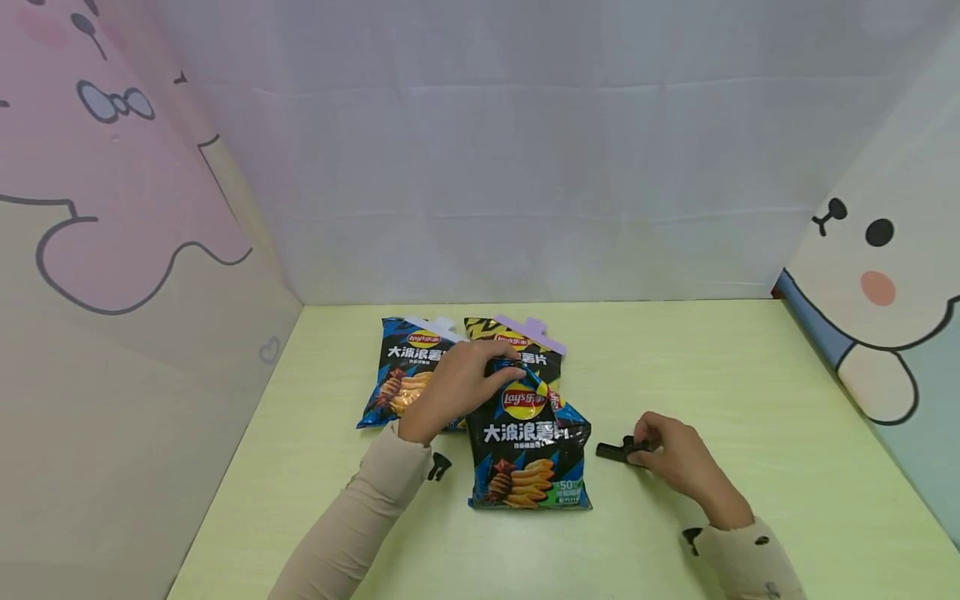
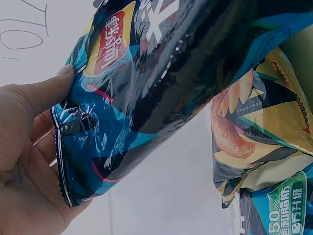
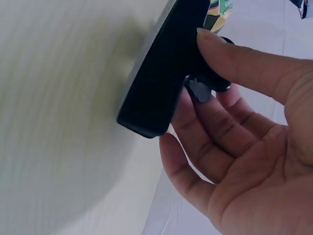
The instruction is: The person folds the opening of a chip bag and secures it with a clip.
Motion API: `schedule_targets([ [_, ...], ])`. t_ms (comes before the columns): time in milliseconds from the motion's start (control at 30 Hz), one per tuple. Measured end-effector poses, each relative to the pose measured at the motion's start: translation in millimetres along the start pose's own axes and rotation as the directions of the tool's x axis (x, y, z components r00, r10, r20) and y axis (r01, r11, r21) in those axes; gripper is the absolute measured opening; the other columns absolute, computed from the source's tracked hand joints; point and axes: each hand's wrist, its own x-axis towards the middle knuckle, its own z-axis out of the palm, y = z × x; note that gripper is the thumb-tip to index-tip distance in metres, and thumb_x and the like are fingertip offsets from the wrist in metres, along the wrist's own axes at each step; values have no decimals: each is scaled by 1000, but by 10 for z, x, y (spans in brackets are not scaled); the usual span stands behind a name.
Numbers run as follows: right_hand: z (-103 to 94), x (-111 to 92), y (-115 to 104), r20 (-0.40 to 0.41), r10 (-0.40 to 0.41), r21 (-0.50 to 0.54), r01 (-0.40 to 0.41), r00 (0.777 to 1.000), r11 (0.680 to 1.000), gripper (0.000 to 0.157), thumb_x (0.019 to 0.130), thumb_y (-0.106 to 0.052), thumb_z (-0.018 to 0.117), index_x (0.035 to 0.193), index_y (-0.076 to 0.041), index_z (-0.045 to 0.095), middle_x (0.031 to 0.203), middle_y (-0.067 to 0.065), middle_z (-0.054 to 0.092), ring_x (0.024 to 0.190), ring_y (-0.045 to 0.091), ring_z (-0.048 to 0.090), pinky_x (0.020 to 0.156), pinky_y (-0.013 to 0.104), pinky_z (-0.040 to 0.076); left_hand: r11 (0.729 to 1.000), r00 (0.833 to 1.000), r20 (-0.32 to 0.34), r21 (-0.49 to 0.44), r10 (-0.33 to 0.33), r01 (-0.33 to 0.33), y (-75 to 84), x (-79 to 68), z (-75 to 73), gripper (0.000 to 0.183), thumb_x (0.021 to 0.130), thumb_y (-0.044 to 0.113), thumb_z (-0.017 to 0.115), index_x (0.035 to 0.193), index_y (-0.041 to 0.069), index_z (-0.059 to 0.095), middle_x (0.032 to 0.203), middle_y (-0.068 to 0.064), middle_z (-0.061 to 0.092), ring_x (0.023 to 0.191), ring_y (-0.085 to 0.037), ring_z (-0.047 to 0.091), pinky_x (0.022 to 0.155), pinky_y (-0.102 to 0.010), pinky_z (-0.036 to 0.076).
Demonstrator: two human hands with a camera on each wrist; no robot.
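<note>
My left hand (image 1: 468, 379) pinches the top edge of a black and blue Lay's chip bag (image 1: 528, 454) and holds it near the middle of the table. In the left wrist view the thumb lies on the front of the bag (image 2: 146, 83), with the fingers behind its crimped top. To the right of the bag, my right hand (image 1: 678, 454) holds a black bag clip (image 1: 618, 451) between thumb and fingers. In the right wrist view the thumb presses on the handle part of the clip (image 3: 161, 73). Bag and clip are apart.
Behind stand two more chip bags: a blue one (image 1: 401, 367) with a white clip (image 1: 438, 326) and a yellow one (image 1: 480, 327) with a purple clip (image 1: 532, 331). They partly hide behind the left hand and front bag. A fabric wall (image 1: 525, 192) borders the pale table (image 1: 675, 358).
</note>
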Motion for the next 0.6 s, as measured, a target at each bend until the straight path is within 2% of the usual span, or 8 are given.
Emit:
schedule_targets([
  [133,-4,-11,-7,-18,-33,8,33,999,999,29,82,-9,80,108,-4,70,94,8,76,79,16,66,69,32,48,1000,1000,-1,0,-2,2,7,3,-1,20,95,37,69,108,23,74,106,4,77,59,-5,49,66,-26,46],
  [233,-10,-17,-17,-33,-40,20,41,999,999,25,82,-10,80,106,-6,75,91,5,76,79,15,67,68,30,49,1000,1000,0,3,-5,5,14,3,-4,20,95,37,68,108,23,74,105,4,77,59,-5,49,65,-26,45],
  [467,-47,-41,-52,-9,70,186,-67,998,980,28,86,-22,80,107,-5,75,97,8,76,82,14,69,64,27,52,1000,1000,0,7,0,0,25,2,-9,21,96,38,68,107,22,74,104,4,77,56,-6,46,64,-25,44],
  [600,-69,-47,-77,-9,91,229,-86,996,970,28,86,-25,81,106,-7,75,98,8,77,83,12,69,66,26,53,1000,1000,-3,7,2,-2,30,2,-12,20,95,38,68,107,22,74,105,4,77,60,-4,50,66,-26,46],
])
